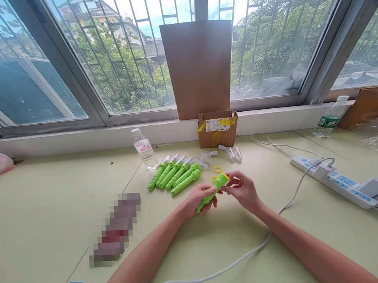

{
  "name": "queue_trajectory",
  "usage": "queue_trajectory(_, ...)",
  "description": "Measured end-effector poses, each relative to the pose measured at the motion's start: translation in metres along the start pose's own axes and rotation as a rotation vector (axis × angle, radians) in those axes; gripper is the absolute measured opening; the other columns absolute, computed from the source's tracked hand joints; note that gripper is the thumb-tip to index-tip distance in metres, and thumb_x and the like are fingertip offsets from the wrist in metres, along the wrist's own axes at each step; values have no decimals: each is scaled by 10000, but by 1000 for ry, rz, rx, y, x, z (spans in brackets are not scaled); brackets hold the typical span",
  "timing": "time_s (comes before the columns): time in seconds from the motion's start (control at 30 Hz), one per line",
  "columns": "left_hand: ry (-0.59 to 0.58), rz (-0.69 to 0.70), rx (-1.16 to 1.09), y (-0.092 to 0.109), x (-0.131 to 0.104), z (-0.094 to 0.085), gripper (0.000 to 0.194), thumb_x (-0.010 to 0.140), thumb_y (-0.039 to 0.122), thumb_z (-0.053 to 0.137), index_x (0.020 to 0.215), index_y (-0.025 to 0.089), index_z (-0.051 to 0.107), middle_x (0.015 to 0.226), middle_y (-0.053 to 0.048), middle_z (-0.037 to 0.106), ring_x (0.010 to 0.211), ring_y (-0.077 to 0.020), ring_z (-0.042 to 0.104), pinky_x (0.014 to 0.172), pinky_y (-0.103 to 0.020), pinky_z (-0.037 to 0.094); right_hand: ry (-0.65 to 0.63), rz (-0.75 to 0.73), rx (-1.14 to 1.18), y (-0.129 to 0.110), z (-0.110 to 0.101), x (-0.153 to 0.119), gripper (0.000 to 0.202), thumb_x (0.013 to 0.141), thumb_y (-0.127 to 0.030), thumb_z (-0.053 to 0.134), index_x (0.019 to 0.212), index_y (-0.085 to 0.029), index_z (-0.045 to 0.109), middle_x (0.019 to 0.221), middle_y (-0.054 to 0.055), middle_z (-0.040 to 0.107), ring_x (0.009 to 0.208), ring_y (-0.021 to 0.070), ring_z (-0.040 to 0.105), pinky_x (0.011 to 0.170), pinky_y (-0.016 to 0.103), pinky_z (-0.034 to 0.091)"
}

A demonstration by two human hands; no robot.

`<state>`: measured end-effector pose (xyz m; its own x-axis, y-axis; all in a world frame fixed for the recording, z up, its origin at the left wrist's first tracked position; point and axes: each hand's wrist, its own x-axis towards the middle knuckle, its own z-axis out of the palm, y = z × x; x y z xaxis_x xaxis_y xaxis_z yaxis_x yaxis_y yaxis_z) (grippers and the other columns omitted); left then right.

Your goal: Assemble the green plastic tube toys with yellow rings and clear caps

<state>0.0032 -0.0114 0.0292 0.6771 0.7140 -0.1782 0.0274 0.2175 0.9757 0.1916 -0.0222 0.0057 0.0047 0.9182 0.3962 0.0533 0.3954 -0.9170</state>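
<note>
Green handle (221, 181) held in the left hand (194, 200), on the near side of the cardboard box (218, 136)

The pale tabletop (54, 210) carries everything, with a tall brown panel (201, 70) upright behind the box. To the box's right and nearer, a power strip (344, 180) lies well apart. Its white cable (258, 248) runs in front of the box and past the right forearm; it could snag a sleeve or wrist, so elbow sweeps are best kept small.

1 water bottle (144, 148) stands left of the box, close to 5 more green handles (184, 182); another bottle (327, 121) stands far to its right. A blurred object (116, 230) lies left and nearer.

The left grip is clamped on the held handle's body. The right hand (246, 192) has its fingers at the yellow ring (226, 177) on the threaded end; whether that grip is fully together, I cannot tell. A firm left hold just below the threads, with the ring square to them and light, even finger pressure, should avoid a crooked seat.

Clear parts (230, 154) lie just in front of the box, and 1 loose ring (218, 172) sits nearer still, easy to knock with the right knuckles.
</note>
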Motion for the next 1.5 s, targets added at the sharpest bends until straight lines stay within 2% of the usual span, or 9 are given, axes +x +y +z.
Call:
queue_trajectory(0.23,-25,-25,-35,-2,1,-3,476,817,505,526,1036,95,628,570,-17,607,281,-37,361,288,-182,191,-49,26,58,0,-1,2,389,596,-375,814,825,-218,542,954,23,634,632,161,645,464,295,563)
queue_trajectory(0.67,-48,-44,-66,-3,1,-1,474,848,513,464,1030,98,600,567,-11,589,296,-43,352,301,-180,225,7,22,62,2,1,-1,366,616,-355,808,827,-209,548,1008,50,635,646,159,643,471,275,546)
queue_trajectory(0.77,64,-2,89,-6,2,6,491,841,571,457,1038,134,558,619,-6,600,331,-52,403,320,-174,266,5,31,57,4,0,-1,365,631,-343,801,853,-209,543,993,47,631,639,151,639,461,261,535)
queue_trajectory(0.83,185,57,195,-8,4,9,465,787,572,548,1026,174,515,668,20,596,349,-51,409,325,-175,277,12,23,49,5,-1,-1,367,629,-337,802,847,-207,537,1018,49,618,630,139,631,460,256,534)
queue_trajectory(0.97,378,222,361,-14,7,10,408,659,492,713,797,174,497,640,62,510,458,-56,431,410,-178,324,27,-1,20,6,1,-1,374,622,-339,805,811,-206,511,1019,43,595,603,122,617,460,256,539)
queue_trajectory(1.03,450,279,437,-16,9,10,375,685,484,690,704,159,504,608,56,484,512,-67,437,465,-186,337,34,-2,5,6,2,0,381,621,-351,803,799,-207,498,994,35,590,586,117,611,450,254,538)
queue_trajectory(1.13,514,299,481,-17,9,12,356,744,494,629,704,148,561,602,43,496,527,-76,451,496,-197,348,38,23,11,6,2,0,389,632,-376,791,813,-213,488,978,25,580,574,109,601,439,253,543)
queue_trajectory(1.23,497,247,445,-17,8,14,378,765,517,598,726,141,585,610,29,539,458,-73,464,453,-204,353,6,57,22,7,1,1,387,657,-403,767,864,-221,495,962,16,561,597,113,602,439,257,556)
queue_trajectory(1.5,328,127,268,-15,8,7,430,798,560,531,774,131,560,606,-5,613,320,-63,427,311,-190,295,-76,88,18,7,-2,1,363,693,-392,735,902,-238,481,955,-5,487,677,121,599,430,238,551)
